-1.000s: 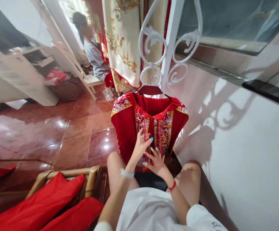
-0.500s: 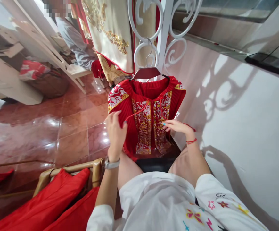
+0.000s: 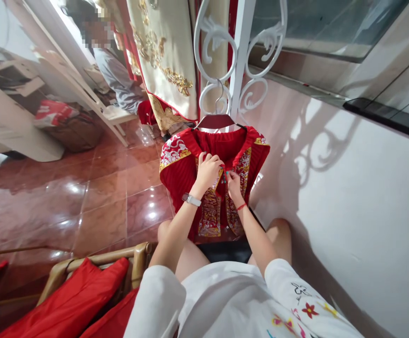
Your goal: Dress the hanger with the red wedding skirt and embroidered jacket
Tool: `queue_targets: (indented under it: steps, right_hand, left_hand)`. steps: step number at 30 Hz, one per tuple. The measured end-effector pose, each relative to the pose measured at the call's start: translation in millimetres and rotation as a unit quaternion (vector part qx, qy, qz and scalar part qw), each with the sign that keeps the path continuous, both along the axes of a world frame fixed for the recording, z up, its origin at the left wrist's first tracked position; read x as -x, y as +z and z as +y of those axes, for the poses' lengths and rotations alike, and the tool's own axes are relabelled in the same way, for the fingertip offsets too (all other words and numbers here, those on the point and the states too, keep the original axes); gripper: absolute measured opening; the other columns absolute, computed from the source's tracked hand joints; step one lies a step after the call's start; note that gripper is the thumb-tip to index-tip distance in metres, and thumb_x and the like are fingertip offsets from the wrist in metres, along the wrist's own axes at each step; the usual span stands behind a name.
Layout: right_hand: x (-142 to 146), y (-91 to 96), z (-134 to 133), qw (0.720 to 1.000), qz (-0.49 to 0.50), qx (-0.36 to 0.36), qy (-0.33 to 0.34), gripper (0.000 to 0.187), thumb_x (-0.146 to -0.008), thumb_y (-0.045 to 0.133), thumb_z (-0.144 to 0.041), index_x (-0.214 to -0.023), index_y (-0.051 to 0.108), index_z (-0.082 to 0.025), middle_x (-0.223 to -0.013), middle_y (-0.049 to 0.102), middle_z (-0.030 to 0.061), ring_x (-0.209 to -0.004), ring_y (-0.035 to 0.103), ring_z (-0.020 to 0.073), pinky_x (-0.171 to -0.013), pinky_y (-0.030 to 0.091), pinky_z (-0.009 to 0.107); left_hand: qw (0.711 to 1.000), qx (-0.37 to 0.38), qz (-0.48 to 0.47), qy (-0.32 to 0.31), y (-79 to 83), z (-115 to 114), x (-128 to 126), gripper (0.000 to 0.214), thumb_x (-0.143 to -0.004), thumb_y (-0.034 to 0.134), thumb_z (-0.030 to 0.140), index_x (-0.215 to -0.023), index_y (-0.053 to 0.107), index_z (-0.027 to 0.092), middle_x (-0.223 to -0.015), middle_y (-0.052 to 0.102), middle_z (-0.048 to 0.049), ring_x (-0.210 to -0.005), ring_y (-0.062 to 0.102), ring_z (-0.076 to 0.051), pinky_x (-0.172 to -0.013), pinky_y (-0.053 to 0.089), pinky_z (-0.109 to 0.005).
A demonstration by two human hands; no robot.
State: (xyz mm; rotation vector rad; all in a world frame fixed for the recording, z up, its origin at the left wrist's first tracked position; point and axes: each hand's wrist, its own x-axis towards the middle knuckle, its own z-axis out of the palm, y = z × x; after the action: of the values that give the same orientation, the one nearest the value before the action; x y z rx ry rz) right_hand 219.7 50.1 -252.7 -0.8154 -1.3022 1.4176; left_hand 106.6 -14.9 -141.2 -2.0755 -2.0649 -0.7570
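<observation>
A red garment point(image 3: 178, 176) with silver and gold embroidered panels hangs in front of me on a dark red hanger point(image 3: 216, 121). The hanger's metal hook is at the white scroll ironwork. My left hand point(image 3: 208, 173), with a pale watch on its wrist, is closed on the garment's neckline, left of the front opening. My right hand point(image 3: 234, 184), wearing a red string bracelet, pinches at the neckline's right side, close to the left fingertips. The red cord seen earlier at the neckline is mostly hidden by my hands.
White scroll ironwork point(image 3: 242, 56) stands behind the garment, beside a cream gold-embroidered garment point(image 3: 169, 61). Red cloth point(image 3: 73, 300) lies over a bamboo chair point(image 3: 139, 263) at lower left. A person point(image 3: 116, 80) sits at upper left. A white wall point(image 3: 366, 211) is on the right.
Both hands have moved inward and up from beside the garment onto its neckline, and their fingers have closed there. The view has shifted slightly.
</observation>
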Motion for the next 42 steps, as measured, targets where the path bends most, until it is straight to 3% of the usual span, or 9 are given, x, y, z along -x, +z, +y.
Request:
queue_targets:
  steps: [6, 11, 14, 20, 22, 28, 34, 38, 42]
  right_hand:
    - [3.2, -4.5, -10.0, 0.998, -0.052, -0.022, 0.008, 0.031, -0.073, 0.058, -0.048, -0.062, 0.054, -0.020, -0.059, 0.054, -0.0023, -0.059, 0.043, 0.0125, -0.059, 0.039, 0.025]
    - [10.4, -25.1, -29.8, 0.989, -0.137, -0.039, 0.028, 0.026, -0.077, 0.052, -0.042, -0.065, 0.059, -0.020, -0.066, 0.064, 0.0019, -0.068, 0.054, 0.0171, -0.068, 0.045, 0.028]
    - [-12.3, -34.6, -47.1, 0.973, -0.225, -0.039, 0.040, 0.027, -0.081, 0.051, -0.042, -0.067, 0.059, -0.020, -0.066, 0.064, 0.0036, -0.066, 0.055, 0.0185, -0.069, 0.046, 0.030]
    - [-43.0, 52.3, -0.7, 0.888, -0.258, -0.193, -0.328, 0.054, -0.086, 0.055, -0.047, -0.128, 0.051, -0.015, -0.124, 0.058, 0.0188, -0.113, 0.054, 0.0303, -0.100, 0.042, 0.049]
    - [-30.0, 87.1, 32.2, 0.860, -0.292, -0.233, -0.348, 0.071, -0.079, 0.065, -0.045, -0.140, 0.042, -0.016, -0.144, 0.040, 0.0231, -0.132, 0.039, 0.0378, -0.106, 0.034, 0.059]
    - [-34.5, 125.2, 127.0, 0.887, -0.350, -0.241, -0.181, 0.040, -0.086, 0.050, -0.018, -0.125, 0.059, -0.015, -0.127, 0.060, 0.0170, -0.118, 0.055, 0.0308, -0.105, 0.042, 0.051]
    - [-134.9, 133.1, 190.4, 0.927, -0.265, -0.053, 0.260, 0.034, -0.080, 0.067, -0.023, -0.113, 0.067, -0.016, -0.094, 0.074, 0.0035, -0.084, 0.064, 0.0173, -0.088, 0.052, 0.039]
    - [-145.3, 103.3, 185.3, 0.950, -0.177, 0.077, 0.247, 0.025, -0.080, 0.069, -0.028, -0.101, 0.069, -0.014, -0.085, 0.074, 0.0053, -0.078, 0.065, 0.0164, -0.086, 0.052, 0.035]
    - [-129.5, 47.7, 137.2, 0.960, -0.146, 0.107, 0.213, 0.024, -0.077, 0.068, -0.034, -0.092, 0.068, -0.016, -0.086, 0.075, 0.0078, -0.085, 0.068, 0.0213, -0.084, 0.055, 0.037]
  left_hand:
    - [0.996, -0.051, -0.060, 0.037, -9.0, -21.8, -8.0, 0.031, -0.094, 0.045, 0.019, -0.094, 0.074, 0.030, -0.099, 0.069, -0.0033, -0.102, 0.054, -0.024, -0.114, 0.020, -0.049]
    - [0.960, -0.152, -0.152, 0.179, 9.4, -39.5, 0.4, 0.027, -0.092, 0.047, 0.018, -0.094, 0.073, 0.027, -0.098, 0.067, -0.0039, -0.100, 0.057, -0.023, -0.103, 0.032, -0.047]
    - [0.964, -0.149, -0.156, 0.156, 22.9, -56.9, 13.7, 0.023, -0.088, 0.051, 0.017, -0.088, 0.073, 0.026, -0.093, 0.064, -0.0033, -0.099, 0.057, -0.023, -0.102, 0.035, -0.045]
    - [0.920, -0.186, -0.164, 0.303, 24.4, -46.3, 23.1, 0.052, -0.079, 0.065, 0.030, -0.129, 0.055, 0.023, -0.129, 0.050, -0.0143, -0.128, 0.043, -0.037, -0.109, 0.031, -0.058]
    - [0.911, -0.174, -0.149, 0.342, 19.0, -24.8, 22.4, 0.072, -0.075, 0.068, 0.028, -0.141, 0.041, 0.019, -0.145, 0.036, -0.0212, -0.139, 0.027, -0.044, -0.110, 0.023, -0.067]
    - [0.913, -0.159, -0.161, 0.339, 19.2, 0.1, 53.0, 0.053, -0.083, 0.043, 0.006, -0.135, 0.049, 0.016, -0.137, 0.048, -0.0196, -0.131, 0.043, -0.037, -0.109, 0.032, -0.061]
    - [0.931, -0.022, -0.332, 0.151, 46.5, -27.0, 160.5, 0.031, -0.071, 0.052, 0.011, -0.093, 0.071, 0.022, -0.084, 0.068, -0.0078, -0.096, 0.062, -0.031, -0.092, 0.049, -0.046]
    - [0.839, 0.075, -0.529, 0.101, 30.6, -32.4, 193.9, 0.042, -0.057, 0.054, 0.011, -0.095, 0.070, 0.018, -0.069, 0.065, -0.0066, -0.071, 0.059, -0.026, -0.066, 0.051, -0.037]
    - [0.794, 0.110, -0.586, 0.114, -22.3, -50.4, 163.0, 0.051, -0.051, 0.044, 0.008, -0.100, 0.061, 0.012, -0.068, 0.060, -0.0022, -0.061, 0.051, -0.016, -0.063, 0.047, -0.029]
